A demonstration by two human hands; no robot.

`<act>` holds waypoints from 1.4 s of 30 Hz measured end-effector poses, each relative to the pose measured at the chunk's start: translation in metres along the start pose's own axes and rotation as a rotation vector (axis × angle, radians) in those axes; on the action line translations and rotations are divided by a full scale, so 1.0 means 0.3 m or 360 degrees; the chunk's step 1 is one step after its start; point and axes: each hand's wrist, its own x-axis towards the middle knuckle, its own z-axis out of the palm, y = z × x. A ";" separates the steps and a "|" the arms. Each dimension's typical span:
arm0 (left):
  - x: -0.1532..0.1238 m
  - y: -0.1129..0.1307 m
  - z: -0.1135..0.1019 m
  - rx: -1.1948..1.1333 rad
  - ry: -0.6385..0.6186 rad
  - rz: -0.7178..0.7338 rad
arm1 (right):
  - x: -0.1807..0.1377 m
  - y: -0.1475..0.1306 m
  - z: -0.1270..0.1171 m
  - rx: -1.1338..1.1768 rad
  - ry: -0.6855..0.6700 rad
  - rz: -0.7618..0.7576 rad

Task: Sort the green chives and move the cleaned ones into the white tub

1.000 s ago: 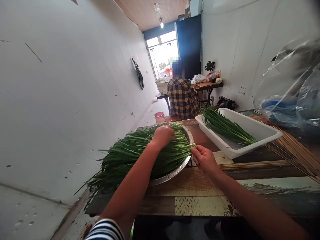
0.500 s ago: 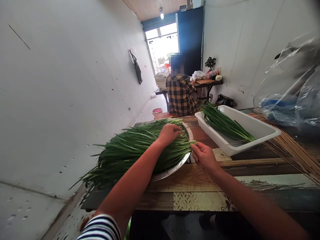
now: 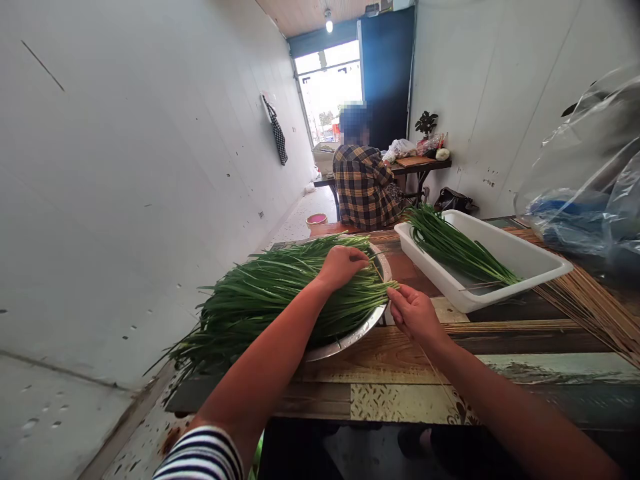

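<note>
A heap of long green garlic chives (image 3: 260, 293) overfills a round metal basin (image 3: 350, 340), leaves trailing off to the left and pale stem ends to the right. My left hand (image 3: 343, 267) lies over the stem ends with thumb and fingers pinched on chive stems; its fingertips are partly hidden. At the basin's right rim my right hand (image 3: 413, 310) is closed on a thin bamboo skewer (image 3: 434, 369), which slants down beneath the wrist. The right fingertips touch the ends of the nearest stems.
Right of the basin stands a white plastic tray (image 3: 465, 297) with chives inside. Bamboo skewers (image 3: 585, 300) lie beyond it, near a clear plastic bag (image 3: 575, 200). A person in a plaid shirt (image 3: 365, 187) sits ahead at another table (image 3: 440, 165).
The view has shifted slightly, so most things sit a little further right. Both hands keep nearly the same place and grip at the stem ends.
</note>
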 end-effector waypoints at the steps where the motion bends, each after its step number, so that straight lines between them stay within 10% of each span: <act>1: 0.000 0.000 0.001 -0.0010 0.0001 -0.0004 | -0.001 -0.001 -0.001 -0.0008 0.0003 -0.0002; 33: -0.001 0.005 0.008 -0.0059 0.0005 -0.0051 | -0.006 0.011 0.006 0.0047 0.0029 -0.0033; 42: -0.034 0.062 0.006 -0.0147 -0.0401 0.0302 | 0.001 -0.004 0.001 0.0090 0.0049 -0.0125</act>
